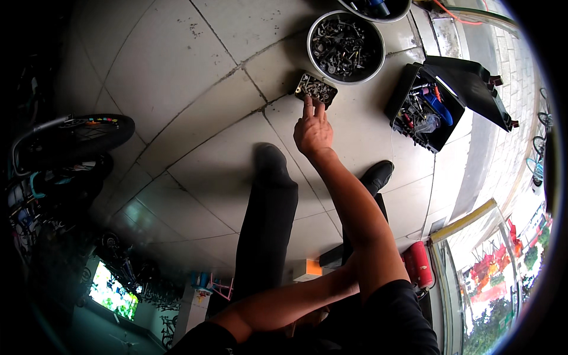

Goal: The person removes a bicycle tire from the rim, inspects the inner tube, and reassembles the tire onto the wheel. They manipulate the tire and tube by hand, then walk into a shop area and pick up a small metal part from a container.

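My right hand [312, 129] reaches out over the tiled floor, its fingertips touching the near edge of a small black tray [316, 89] filled with small metal parts. The fingers are together and hold nothing that I can see. Just beyond the tray stands a round metal bowl [346, 46] heaped with dark nuts, bolts and hardware. My left forearm [284, 305] lies across my lap, and its hand is hidden behind my right arm. My two black-clad legs [266, 219] stretch forward on the floor.
An open black toolbox [435, 106] with tools stands at the right. A second bowl [376, 7] sits at the top edge. A bicycle wheel [77, 133] and other bicycles are at the left. A red cylinder [419, 263] and an orange-white box [307, 269] lie near my right hip.
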The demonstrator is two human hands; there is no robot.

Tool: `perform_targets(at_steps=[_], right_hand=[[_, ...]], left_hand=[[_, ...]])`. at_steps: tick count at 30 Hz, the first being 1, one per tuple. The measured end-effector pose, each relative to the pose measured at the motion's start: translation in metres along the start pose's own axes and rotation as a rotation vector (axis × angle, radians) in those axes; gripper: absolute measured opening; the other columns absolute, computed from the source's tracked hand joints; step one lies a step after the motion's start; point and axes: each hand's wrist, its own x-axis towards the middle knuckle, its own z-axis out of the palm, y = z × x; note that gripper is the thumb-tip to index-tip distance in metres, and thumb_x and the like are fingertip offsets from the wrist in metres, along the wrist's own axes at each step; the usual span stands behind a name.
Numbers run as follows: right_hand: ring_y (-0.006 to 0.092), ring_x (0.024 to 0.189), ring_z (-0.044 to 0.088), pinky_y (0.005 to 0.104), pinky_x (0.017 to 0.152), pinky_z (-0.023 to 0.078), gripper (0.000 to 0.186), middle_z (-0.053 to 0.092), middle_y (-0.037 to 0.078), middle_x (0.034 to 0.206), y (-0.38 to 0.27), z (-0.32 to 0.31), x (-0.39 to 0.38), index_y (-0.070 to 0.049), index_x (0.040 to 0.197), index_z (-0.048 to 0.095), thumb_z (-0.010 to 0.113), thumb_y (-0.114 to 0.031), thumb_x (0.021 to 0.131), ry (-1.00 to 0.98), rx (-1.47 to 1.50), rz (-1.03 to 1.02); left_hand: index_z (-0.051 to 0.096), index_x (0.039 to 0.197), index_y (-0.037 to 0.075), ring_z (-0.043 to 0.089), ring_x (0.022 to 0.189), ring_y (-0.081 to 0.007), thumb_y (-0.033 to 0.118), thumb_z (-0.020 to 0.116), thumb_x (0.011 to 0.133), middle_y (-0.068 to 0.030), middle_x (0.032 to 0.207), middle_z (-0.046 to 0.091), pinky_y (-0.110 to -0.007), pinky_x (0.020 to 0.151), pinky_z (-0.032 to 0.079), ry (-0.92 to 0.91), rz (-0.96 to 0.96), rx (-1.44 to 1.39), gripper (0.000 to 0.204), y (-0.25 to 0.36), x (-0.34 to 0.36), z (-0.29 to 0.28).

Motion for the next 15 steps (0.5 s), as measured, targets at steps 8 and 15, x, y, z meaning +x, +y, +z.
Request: perform_targets(at_steps=[8,15], right_hand=[[0.0428,0.110,0.063,0.0502,0.094,0.053,0.047,0.054,0.020,0.134,0.007,0.002,0.022,-0.007,0.139,0.053,0.053,-0.021,0.094,0.192,0.331,0.169],[0.0423,0.100,0.070,0.0495,0.091,0.054,0.039,0.074,0.024,0.104,0.016,0.000,0.043,-0.004,0.114,0.070,0.058,-0.037,0.097,0.353,0.479,0.354]], left_hand=[[0.054,0.132,0.000,0.056,0.112,-0.0246,0.013,0.049,0.104,-0.0121,0.119,0.058,-0.037,0.099,0.047,0.085,0.231,0.533,0.031,0.032,0.002,-0.002],[0.058,0.123,0.004,0.059,0.098,-0.0125,0.017,0.055,0.109,-0.0069,0.104,0.061,-0.032,0.088,0.051,0.235,0.320,0.741,0.020,0.052,0.001,0.003]])
